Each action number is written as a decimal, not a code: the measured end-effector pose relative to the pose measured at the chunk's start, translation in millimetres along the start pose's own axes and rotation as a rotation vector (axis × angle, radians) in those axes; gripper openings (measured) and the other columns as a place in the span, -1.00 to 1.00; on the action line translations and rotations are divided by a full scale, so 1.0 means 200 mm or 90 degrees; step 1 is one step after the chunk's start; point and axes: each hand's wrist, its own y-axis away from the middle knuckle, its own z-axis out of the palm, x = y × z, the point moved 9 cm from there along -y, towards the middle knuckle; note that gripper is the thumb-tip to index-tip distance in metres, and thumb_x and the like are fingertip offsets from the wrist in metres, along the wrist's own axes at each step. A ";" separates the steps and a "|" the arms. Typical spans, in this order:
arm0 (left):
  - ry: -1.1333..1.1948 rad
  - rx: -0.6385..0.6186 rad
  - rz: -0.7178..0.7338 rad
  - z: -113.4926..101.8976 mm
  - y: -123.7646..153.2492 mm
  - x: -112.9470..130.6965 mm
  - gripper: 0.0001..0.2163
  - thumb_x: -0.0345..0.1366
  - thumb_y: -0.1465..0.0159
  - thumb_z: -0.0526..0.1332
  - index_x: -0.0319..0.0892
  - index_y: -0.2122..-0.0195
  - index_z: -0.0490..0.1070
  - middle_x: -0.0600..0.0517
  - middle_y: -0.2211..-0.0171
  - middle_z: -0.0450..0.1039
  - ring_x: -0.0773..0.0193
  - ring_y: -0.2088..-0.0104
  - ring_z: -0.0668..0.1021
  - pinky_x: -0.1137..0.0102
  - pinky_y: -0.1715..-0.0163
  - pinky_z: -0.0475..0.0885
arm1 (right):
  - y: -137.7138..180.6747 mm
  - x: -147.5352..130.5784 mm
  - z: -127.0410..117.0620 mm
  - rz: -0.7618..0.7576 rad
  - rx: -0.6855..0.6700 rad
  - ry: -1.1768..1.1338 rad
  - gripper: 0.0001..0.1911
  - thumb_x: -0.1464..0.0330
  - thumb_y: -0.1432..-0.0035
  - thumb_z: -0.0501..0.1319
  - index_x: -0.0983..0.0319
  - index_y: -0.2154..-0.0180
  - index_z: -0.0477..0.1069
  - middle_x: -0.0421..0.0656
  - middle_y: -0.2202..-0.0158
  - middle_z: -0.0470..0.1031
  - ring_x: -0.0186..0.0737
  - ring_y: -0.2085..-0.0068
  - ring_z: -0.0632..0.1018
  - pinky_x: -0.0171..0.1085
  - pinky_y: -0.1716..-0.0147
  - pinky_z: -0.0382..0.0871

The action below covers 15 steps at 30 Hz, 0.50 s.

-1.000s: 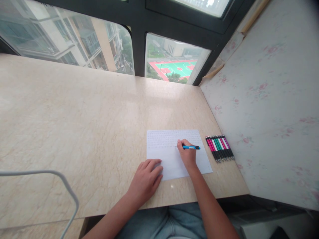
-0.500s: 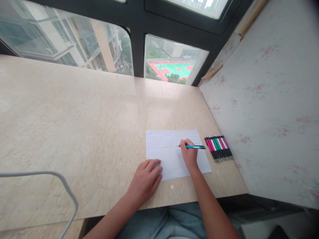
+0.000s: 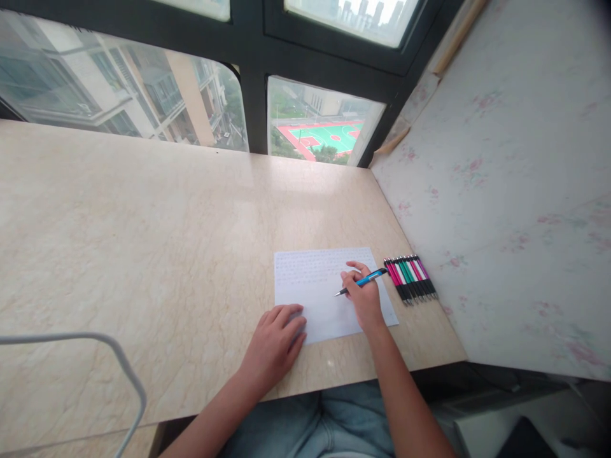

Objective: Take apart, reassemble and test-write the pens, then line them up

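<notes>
A white sheet of paper (image 3: 315, 286) with faint handwritten lines lies on the beige marble desk (image 3: 157, 235). My right hand (image 3: 365, 299) is closed round a blue pen (image 3: 366, 279), its tip pointing left over the sheet. My left hand (image 3: 274, 343) lies flat with fingers spread on the sheet's lower left corner. A row of several pens (image 3: 409, 277) with pink, green and white barrels lies just right of the sheet.
A flowered wall panel (image 3: 501, 203) closes off the desk's right side. A window (image 3: 315, 127) runs along the far edge. A thin white wire frame (image 3: 109, 356) stands at the near left. My jeans show below the desk's front edge.
The pen has tilted from level to slanting, tip down-left on the sheet, and my right hand has shifted slightly lower. The camera has tipped a little. My left hand stays on the corner.
</notes>
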 end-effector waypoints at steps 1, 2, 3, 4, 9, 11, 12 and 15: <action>-0.002 0.002 0.002 0.00 0.00 0.00 -0.85 -0.36 -0.29 0.13 -0.09 0.15 0.43 -0.07 -0.03 0.42 0.05 0.01 0.45 0.13 0.05 0.39 | 0.02 0.00 0.00 0.007 -0.012 0.000 -0.42 0.16 -0.01 0.36 0.16 -0.05 0.30 -0.39 0.57 0.27 -0.43 0.58 0.25 -0.45 0.62 0.13; -0.003 0.003 0.004 0.00 0.00 0.00 -0.85 -0.36 -0.29 0.13 -0.09 0.15 0.43 -0.07 -0.02 0.42 0.05 0.01 0.45 0.13 0.05 0.39 | 0.04 0.00 0.00 0.016 -0.015 0.002 -0.29 0.16 0.01 0.37 0.16 -0.15 0.21 -0.40 0.58 0.27 -0.43 0.59 0.25 -0.45 0.64 0.12; -0.004 0.004 0.005 0.00 0.00 0.00 -0.85 -0.36 -0.29 0.13 -0.09 0.15 0.43 -0.07 -0.02 0.43 0.05 0.01 0.45 0.13 0.05 0.39 | 0.06 0.01 -0.01 0.027 -0.009 0.008 -0.15 0.16 0.03 0.39 0.17 -0.23 0.11 -0.40 0.59 0.28 -0.42 0.60 0.26 -0.45 0.65 0.11; -0.004 0.003 0.006 0.00 0.00 0.00 -0.86 -0.36 -0.29 0.13 -0.09 0.16 0.43 -0.07 -0.02 0.43 0.05 0.02 0.46 0.13 0.05 0.39 | 0.08 0.02 -0.03 0.039 0.006 0.019 -0.04 0.16 0.06 0.40 0.17 -0.29 0.01 -0.40 0.58 0.31 -0.41 0.60 0.28 -0.46 0.66 0.12; -0.007 -0.002 0.010 0.00 0.00 0.00 -0.84 -0.36 -0.29 0.14 -0.09 0.14 0.43 -0.08 -0.03 0.42 0.05 0.01 0.46 0.13 0.04 0.40 | 0.13 0.04 -0.15 0.055 0.080 0.089 0.08 0.10 0.05 0.38 0.17 -0.35 -0.16 -0.35 0.60 0.38 -0.36 0.63 0.34 -0.46 0.70 0.15; -0.010 0.002 0.014 0.00 0.00 0.00 -0.84 -0.37 -0.28 0.14 -0.09 0.14 0.43 -0.08 -0.02 0.42 0.05 0.01 0.46 0.13 0.04 0.40 | 0.14 0.03 -0.15 0.038 0.072 0.089 -0.01 0.10 -0.01 0.35 0.16 -0.34 -0.09 -0.35 0.61 0.38 -0.37 0.64 0.33 -0.46 0.71 0.15; -0.011 0.004 0.016 0.00 0.00 0.00 -0.84 -0.37 -0.28 0.14 -0.09 0.14 0.43 -0.08 -0.02 0.42 0.05 0.02 0.46 0.13 0.04 0.40 | 0.15 0.02 -0.15 0.029 0.066 0.085 -0.05 0.11 -0.02 0.33 0.16 -0.33 -0.06 -0.35 0.61 0.38 -0.37 0.63 0.33 -0.46 0.71 0.15; -0.016 0.008 0.023 -0.01 -0.01 0.00 -0.85 -0.36 -0.29 0.14 -0.10 0.15 0.43 -0.08 -0.01 0.43 0.06 0.03 0.47 0.13 0.05 0.40 | 0.16 0.01 -0.16 0.008 0.064 0.072 -0.11 0.13 -0.05 0.32 0.15 -0.31 -0.02 -0.34 0.61 0.38 -0.36 0.62 0.35 -0.46 0.69 0.17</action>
